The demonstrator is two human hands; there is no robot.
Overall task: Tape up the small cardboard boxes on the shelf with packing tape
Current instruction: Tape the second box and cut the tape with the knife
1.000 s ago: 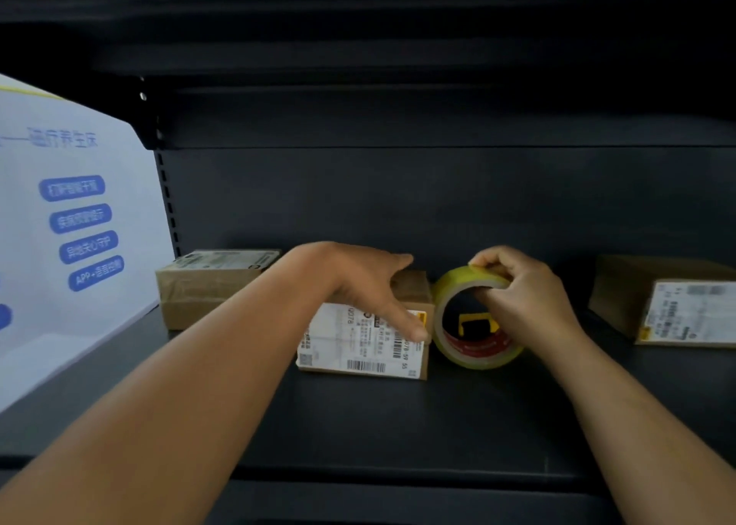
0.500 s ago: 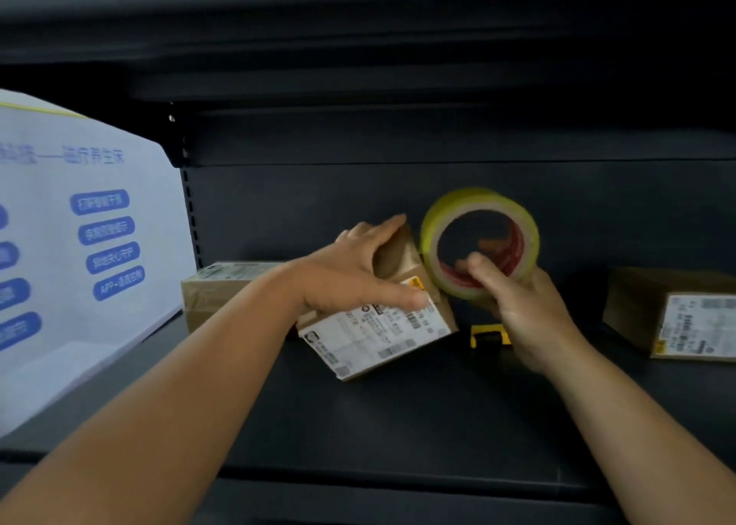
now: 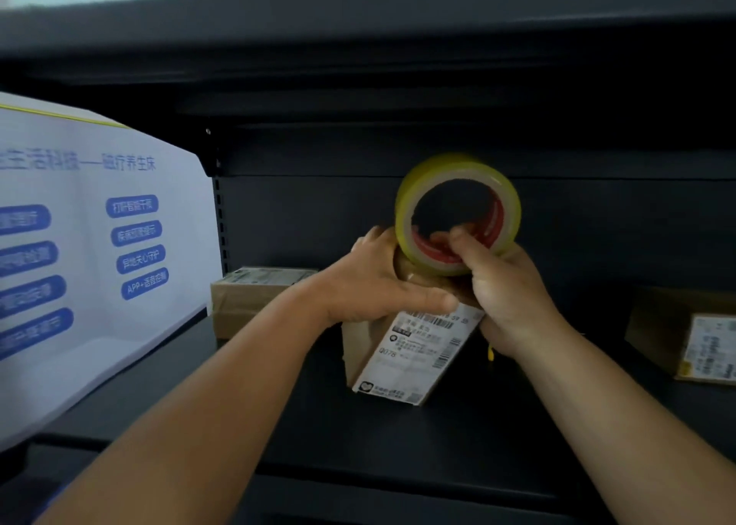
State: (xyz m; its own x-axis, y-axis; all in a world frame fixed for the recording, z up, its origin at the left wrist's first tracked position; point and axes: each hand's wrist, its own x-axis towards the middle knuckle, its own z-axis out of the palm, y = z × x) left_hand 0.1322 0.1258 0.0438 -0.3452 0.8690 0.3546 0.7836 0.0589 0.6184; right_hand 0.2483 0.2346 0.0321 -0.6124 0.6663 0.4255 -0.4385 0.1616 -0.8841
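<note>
A small cardboard box (image 3: 402,355) with a white shipping label stands on end on the dark shelf (image 3: 398,437), in the middle of the view. My left hand (image 3: 378,285) grips its upper end, thumb across the labelled face. My right hand (image 3: 506,297) holds a yellowish roll of packing tape (image 3: 458,213) with a red core upright against the box's top, fingers hooked through the roll's hole. The top face of the box is hidden behind both hands.
A second labelled box (image 3: 255,297) lies at the back left of the shelf and a third (image 3: 693,337) at the right. A small yellow object (image 3: 490,352) peeks out behind my right wrist. A white printed panel (image 3: 91,253) closes the left side. Another shelf hangs overhead.
My left hand tipped the middle box up from lying flat to standing on end. My right hand lifted the tape roll off the shelf and brought it onto the box's top.
</note>
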